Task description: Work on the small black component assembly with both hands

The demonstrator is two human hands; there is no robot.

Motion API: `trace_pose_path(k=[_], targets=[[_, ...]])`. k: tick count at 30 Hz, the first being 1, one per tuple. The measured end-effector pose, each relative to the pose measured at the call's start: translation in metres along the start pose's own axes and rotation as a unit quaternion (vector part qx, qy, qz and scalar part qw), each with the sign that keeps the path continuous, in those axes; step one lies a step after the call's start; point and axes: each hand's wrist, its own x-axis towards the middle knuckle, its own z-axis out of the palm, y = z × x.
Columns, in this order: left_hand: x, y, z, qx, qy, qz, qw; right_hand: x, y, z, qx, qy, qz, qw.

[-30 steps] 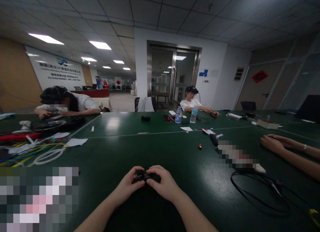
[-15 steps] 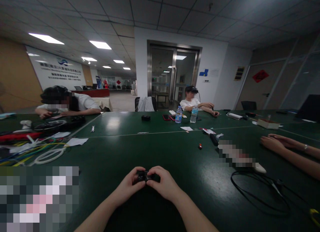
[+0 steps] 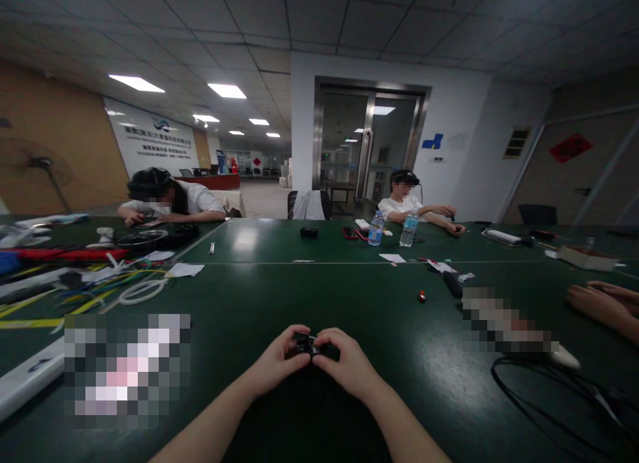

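Observation:
Close in front of me, a small black object (image 3: 305,344) is held between both hands; its kind is too dark and small to make out. My left hand (image 3: 280,360) pinches its left side, thumb below and fingers above. On its right side my right hand (image 3: 345,360) is closed around it in the same way, and the fingers cover much of it. Both hands are just above or resting on the dark green table (image 3: 239,410); which of the two I cannot tell.
Cables (image 3: 142,291) and tools crowd the left side. A small orange-red item (image 3: 422,296), a black cord (image 3: 529,410), and water bottles (image 3: 375,229) stand or lie to the right and beyond. Two people sit across the table; another person's hands (image 3: 602,307) rest at right.
The view has turned to the left, so everything sits further right in the picture. Both hands keep hold of the black object, with only slight finger shifts.

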Motion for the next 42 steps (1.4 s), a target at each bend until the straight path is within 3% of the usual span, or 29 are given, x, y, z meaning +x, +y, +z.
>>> trace_pose_path(k=[5,9,14,21,28,31,34,37,42], targets=[[0.0,0.0,0.0,-0.007,0.001,-0.007,1.0,0.001,0.001,0.002,0.015,0.003,0.014,1.0],[0.0,0.002,-0.003,0.002,0.012,0.002,1.0,0.005,0.003,-0.001,0.085,0.05,0.021,0.995],[-0.001,0.006,-0.005,0.007,0.029,-0.007,1.0,0.008,0.007,-0.008,0.243,0.083,0.057,0.965],[-0.001,0.001,-0.007,-0.002,0.033,-0.006,0.999,0.008,0.015,-0.016,0.367,0.157,0.094,0.912],[0.0,0.0,-0.007,-0.007,0.03,-0.016,0.999,0.01,0.021,-0.027,0.394,0.205,0.099,0.891],[0.0,0.002,-0.007,-0.006,0.023,-0.022,0.999,0.01,0.021,-0.025,0.372,0.207,0.105,0.899],[-0.001,0.003,-0.006,0.001,0.027,-0.022,0.999,0.008,0.016,-0.017,0.316,0.176,0.097,0.927],[0.0,0.002,-0.005,-0.009,0.026,-0.016,0.999,0.005,0.007,-0.008,0.217,0.103,0.066,0.969],[0.002,-0.002,-0.005,-0.041,0.013,-0.001,0.999,0.001,-0.004,0.004,0.047,0.091,-0.02,0.995]])
